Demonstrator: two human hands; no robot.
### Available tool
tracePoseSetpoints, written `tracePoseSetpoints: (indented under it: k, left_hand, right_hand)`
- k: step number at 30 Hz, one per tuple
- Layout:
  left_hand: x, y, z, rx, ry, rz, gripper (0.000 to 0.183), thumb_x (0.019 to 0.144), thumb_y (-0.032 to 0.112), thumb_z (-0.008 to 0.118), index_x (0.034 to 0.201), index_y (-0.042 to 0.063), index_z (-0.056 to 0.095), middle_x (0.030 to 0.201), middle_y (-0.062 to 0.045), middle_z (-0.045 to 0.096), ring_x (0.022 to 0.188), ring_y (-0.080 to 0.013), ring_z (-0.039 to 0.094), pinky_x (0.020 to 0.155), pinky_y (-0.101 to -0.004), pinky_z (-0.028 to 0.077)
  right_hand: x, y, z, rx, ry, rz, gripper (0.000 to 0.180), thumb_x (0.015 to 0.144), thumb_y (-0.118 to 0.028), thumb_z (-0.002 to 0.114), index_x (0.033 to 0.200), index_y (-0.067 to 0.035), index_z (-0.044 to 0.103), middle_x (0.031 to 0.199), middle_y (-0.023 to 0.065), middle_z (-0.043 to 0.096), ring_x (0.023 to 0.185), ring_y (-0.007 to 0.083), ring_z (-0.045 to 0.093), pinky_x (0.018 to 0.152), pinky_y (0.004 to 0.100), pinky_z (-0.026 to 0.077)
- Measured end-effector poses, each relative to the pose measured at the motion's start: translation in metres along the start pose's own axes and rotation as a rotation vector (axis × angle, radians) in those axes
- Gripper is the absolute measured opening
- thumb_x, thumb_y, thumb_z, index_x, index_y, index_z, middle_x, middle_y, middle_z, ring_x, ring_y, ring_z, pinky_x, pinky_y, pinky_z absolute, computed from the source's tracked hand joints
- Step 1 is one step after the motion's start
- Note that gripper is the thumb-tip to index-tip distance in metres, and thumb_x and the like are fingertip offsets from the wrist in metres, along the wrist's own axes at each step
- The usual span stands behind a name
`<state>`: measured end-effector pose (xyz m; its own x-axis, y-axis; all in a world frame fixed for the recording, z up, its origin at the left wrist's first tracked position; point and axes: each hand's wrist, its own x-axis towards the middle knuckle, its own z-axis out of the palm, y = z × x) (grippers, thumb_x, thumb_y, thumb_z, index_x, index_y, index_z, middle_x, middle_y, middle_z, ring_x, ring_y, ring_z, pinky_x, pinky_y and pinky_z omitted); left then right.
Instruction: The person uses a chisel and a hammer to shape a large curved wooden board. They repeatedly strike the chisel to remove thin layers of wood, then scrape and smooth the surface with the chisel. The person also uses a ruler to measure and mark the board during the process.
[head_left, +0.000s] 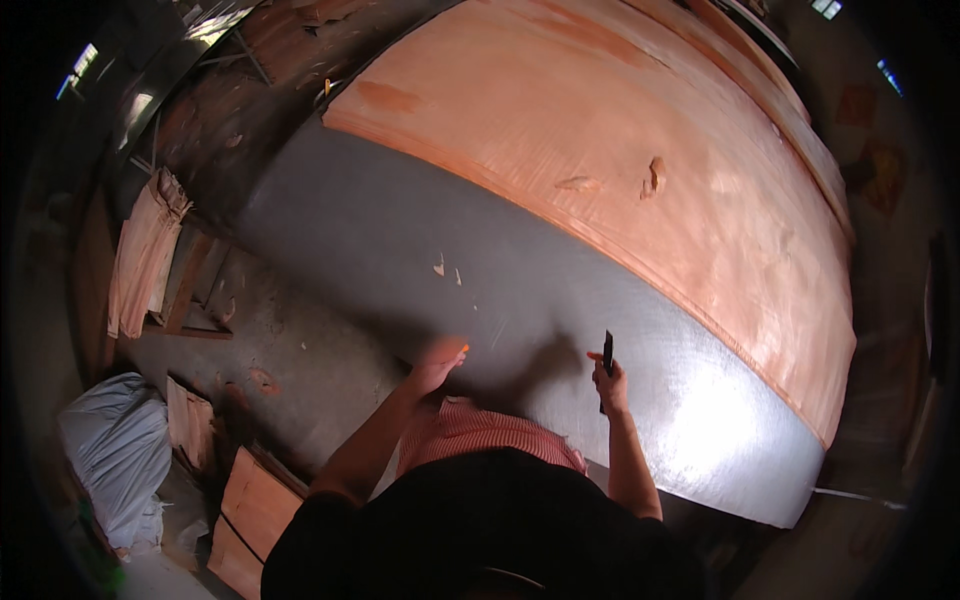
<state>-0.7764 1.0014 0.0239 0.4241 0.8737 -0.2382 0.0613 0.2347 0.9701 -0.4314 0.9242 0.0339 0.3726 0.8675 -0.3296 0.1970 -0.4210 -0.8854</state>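
In my right hand (612, 390) is a black utility knife (608, 352), held upright above the grey metal tabletop (360, 202). An orange cover sits on a fingertip of that hand. My left hand (435, 373) is near the table's front edge, its fingers curled and an orange cover on one fingertip. A blurred reddish patch lies over its far side, and whether this is a held scrap or the hand in motion is unclear. Beyond both hands, a stack of reddish wood veneer sheets (525, 142) covers the far part of the tabletop.
Small pale veneer scraps (439, 265) lie on the metal. A torn veneer piece (655, 175) rests on the stack. To the left stand a veneer bundle (146, 255), a grey plastic-covered heap (120, 450) and veneer sheets (251, 510). Scraps (264, 381) litter the floor.
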Motion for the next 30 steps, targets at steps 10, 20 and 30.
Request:
tracePoseSetpoints:
  k: [10,20,30]
  left_hand:
    - [0.171,0.034,-0.071,-0.094,-0.140,-0.042,0.031,0.088,0.030,0.043,0.098,0.004,0.054,0.082,-0.002,0.057,0.071,-0.0071,0.053,0.062,-0.0194,0.041]
    - [0.328,0.081,-0.104,0.708,0.186,0.252,0.022,0.074,0.024,0.057,0.086,0.006,0.056,0.079,-0.013,0.056,0.076,-0.0263,0.054,0.064,-0.0344,0.044]
    - [0.361,0.123,-0.102,1.296,0.081,0.540,0.056,0.064,0.017,0.068,0.113,0.006,0.044,0.121,-0.012,0.038,0.111,-0.0299,0.037,0.090,-0.0362,0.035]
  right_hand:
    - [-0.050,-0.007,0.039,0.038,0.276,0.246,0.020,0.085,-0.019,0.047,0.094,-0.007,0.060,0.050,-0.0056,0.041,0.040,0.0015,0.031,0.036,0.0186,0.025]
    - [-0.060,-0.019,0.075,0.176,0.364,0.252,0.019,0.084,-0.012,0.044,0.095,-0.007,0.059,0.053,-0.0051,0.041,0.043,0.0028,0.033,0.039,0.0184,0.026]
    - [-0.012,-0.033,0.049,0.143,0.278,0.304,0.019,0.083,-0.017,0.048,0.095,-0.008,0.059,0.060,-0.0025,0.047,0.056,0.0062,0.044,0.052,0.0210,0.037]
